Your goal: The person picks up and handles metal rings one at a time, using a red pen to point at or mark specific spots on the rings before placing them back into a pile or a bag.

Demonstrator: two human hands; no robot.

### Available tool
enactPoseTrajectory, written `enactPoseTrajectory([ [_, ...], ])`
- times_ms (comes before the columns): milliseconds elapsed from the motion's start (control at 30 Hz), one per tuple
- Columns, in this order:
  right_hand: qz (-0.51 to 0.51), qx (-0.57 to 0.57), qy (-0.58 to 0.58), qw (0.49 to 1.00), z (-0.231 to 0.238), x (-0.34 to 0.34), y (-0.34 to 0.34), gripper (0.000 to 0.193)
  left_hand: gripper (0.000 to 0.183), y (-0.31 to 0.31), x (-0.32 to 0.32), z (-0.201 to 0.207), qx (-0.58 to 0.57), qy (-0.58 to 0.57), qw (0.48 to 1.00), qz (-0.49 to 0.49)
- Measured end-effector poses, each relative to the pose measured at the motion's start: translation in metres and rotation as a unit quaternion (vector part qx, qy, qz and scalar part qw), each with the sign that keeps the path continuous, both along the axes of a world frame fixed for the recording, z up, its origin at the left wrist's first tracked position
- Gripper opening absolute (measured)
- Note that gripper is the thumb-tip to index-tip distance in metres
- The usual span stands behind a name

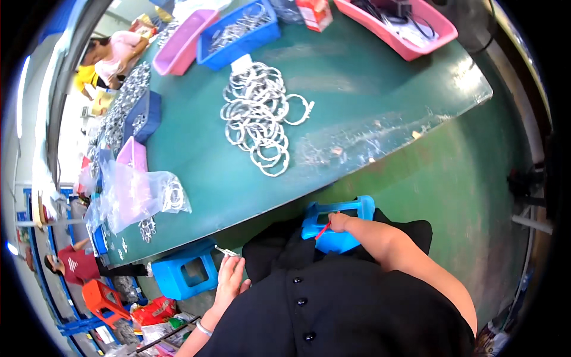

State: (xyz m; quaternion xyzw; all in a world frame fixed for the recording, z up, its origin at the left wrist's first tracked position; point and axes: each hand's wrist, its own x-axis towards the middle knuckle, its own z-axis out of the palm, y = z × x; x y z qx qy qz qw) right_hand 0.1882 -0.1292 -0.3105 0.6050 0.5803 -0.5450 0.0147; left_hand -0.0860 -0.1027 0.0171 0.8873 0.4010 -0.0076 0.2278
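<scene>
My left hand (229,278) is low, just off the table's near edge. Its fingers pinch a slim whitish piece (226,251), too small to make out in kind. In front of the blue stool (364,206), my right hand (340,222) is closed around a thin red tool (323,231), perhaps a handle; its working end is hidden. On the green table (208,196) lies a heap of white rings (254,113), like cord or wire loops. One ring (297,109) sticks out on the heap's right side. Neither hand touches the heap.
A blue bin (238,35) of metal parts and pink trays (185,44) stand at the far side. A pink tray (404,27) with black cables sits far right. Clear bags (172,196) lie left. Another blue stool (184,276) stands under the edge. Two people (116,56) are at left.
</scene>
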Motion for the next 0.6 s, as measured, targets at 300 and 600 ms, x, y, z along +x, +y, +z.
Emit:
enactPoseTrajectory([
  [300,0.068,-0.033,0.022,0.997,0.017,0.032,0.040,0.041,0.046,0.090,0.052,0.012,0.191,0.056,0.976,-0.089],
  [600,-0.049,0.052,-0.035,0.997,-0.045,0.028,0.032,0.036,0.034,0.123,0.073,-0.016,0.178,-0.001,0.982,-0.068],
])
